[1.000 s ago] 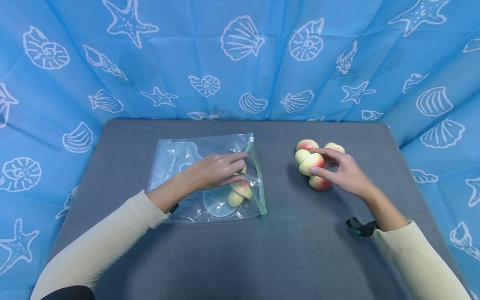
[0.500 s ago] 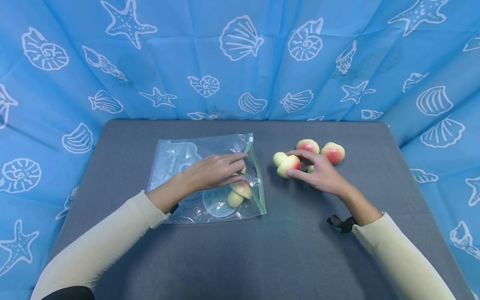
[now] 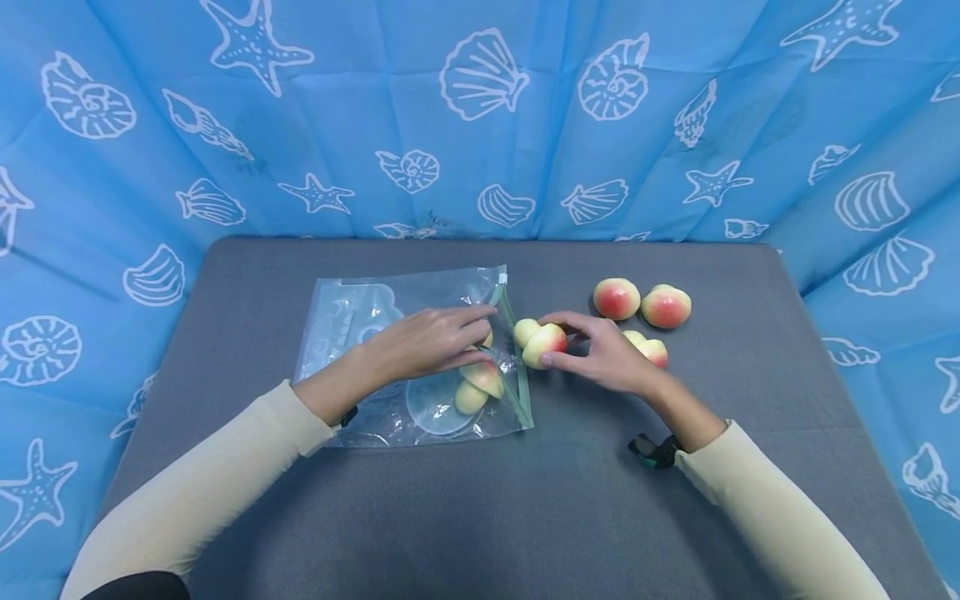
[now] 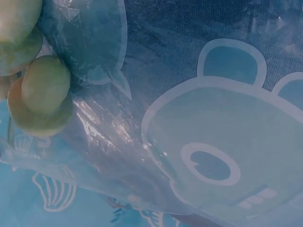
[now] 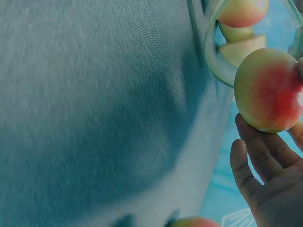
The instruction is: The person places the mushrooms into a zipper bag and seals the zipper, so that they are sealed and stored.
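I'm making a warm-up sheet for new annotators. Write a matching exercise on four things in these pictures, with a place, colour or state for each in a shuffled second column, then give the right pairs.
Column one
1. Left hand
2. Right hand
3. Bag
4. Curtain

Column two
A. Blue with white sea shapes
B. Holding a mushroom-shaped piece
C. See-through with a green edge strip
D. Over the bag, fingers at its opening

Right pairs: 1-D, 2-B, 3-C, 4-A

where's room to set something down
Free: the gray table in front of the clear bag, between both sleeves, and right of three loose pieces. Crowded: the bag's mouth, with left fingers, right fingers and a held piece.
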`<state>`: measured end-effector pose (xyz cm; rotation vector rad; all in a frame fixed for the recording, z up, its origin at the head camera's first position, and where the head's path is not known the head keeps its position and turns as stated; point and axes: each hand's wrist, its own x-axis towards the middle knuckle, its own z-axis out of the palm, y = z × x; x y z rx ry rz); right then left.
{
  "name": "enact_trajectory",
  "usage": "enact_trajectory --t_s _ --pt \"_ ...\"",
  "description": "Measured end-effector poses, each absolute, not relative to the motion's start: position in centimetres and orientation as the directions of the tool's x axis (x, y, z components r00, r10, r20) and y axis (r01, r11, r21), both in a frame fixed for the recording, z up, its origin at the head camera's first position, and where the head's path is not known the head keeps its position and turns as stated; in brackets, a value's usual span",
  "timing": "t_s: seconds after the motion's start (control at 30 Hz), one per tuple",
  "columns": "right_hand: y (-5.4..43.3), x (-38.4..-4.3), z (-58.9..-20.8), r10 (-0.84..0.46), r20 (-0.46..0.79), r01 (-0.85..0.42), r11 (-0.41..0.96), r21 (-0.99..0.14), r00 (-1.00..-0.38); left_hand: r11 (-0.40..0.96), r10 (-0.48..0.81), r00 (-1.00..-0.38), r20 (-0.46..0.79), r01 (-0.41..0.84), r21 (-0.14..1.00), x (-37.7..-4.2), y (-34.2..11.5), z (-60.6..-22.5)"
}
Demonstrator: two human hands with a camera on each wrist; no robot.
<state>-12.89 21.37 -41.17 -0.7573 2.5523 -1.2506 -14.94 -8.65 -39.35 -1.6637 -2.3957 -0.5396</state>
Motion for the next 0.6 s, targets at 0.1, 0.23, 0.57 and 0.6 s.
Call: enact_trajectory --t_s 0.1,0.23,0.57,0.6 --pt "20.9 -12.8 -41.5 -0.546 0.059 -0.381 0.500 -0.777 -0.836 0.309 0.867 -0.361 0.343 0.931 0.196 -15.0 -8.6 -39.4" --pt "20.3 -12.9 -41.7 -0.558 0.067 -0.396 0.494 -0.774 -0.827 0.309 0.867 -0.359 0.347 0.932 0.192 -14.9 -8.6 -39.4" --pt "19.2 -13.1 -42.2 -0.585 0.066 -0.412 0.483 -0.773 -0.808 0.305 0.868 -0.355 0.347 0.933 0.190 -15.0 -8.6 -39.6" --pt "19.1 -13.1 -42.3 -0.587 0.065 -0.413 0.482 -0.773 -0.807 0.304 0.867 -0.354 0.350 0.933 0.192 -15.0 -8.6 -39.6"
